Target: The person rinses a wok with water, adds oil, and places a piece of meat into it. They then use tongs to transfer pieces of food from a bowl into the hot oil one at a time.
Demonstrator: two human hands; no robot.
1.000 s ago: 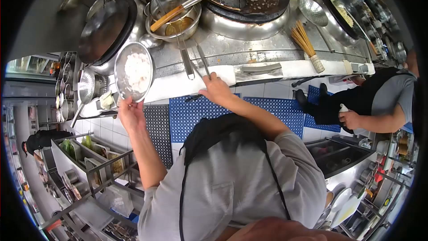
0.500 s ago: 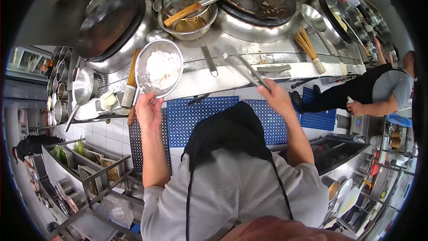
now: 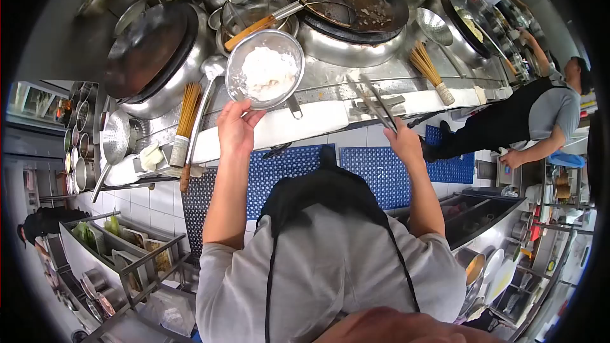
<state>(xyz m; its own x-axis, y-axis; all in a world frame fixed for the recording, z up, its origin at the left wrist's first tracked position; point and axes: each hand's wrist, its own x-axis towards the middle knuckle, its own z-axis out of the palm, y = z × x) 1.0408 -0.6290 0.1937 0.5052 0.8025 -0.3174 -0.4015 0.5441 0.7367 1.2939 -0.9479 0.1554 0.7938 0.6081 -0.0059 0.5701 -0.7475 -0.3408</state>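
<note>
My left hand (image 3: 236, 128) grips the near edge of a round metal strainer (image 3: 282, 98), fingers closed on its rim. White, floury-looking pieces of food (image 3: 268, 71) lie in it. The strainer is held above the counter's front edge, partly covering a steel bowl and another sieve's handle behind it. In my right hand (image 3: 404, 143) is a pair of metal tongs (image 3: 375, 103), closed in my fingers near the hinge end. The tongs' tips point away from me over the counter, apart from each other with nothing visible between them.
A wok (image 3: 362, 6) with brown liquid stands beyond, a wooden-handled skimmer (image 3: 270, 22) lying across it. A dark wok (image 3: 149, 51) is at left. Bamboo brushes (image 3: 187, 114) (image 3: 427, 67), a ladle (image 3: 204, 98) and a perforated ladle (image 3: 115, 133) line the counter. Another person (image 3: 540, 111) stands at right.
My left hand has carried the strainer to the right, uncovering the ladle beside the bamboo brush. The tongs have swung right, and their tips are closer together.
</note>
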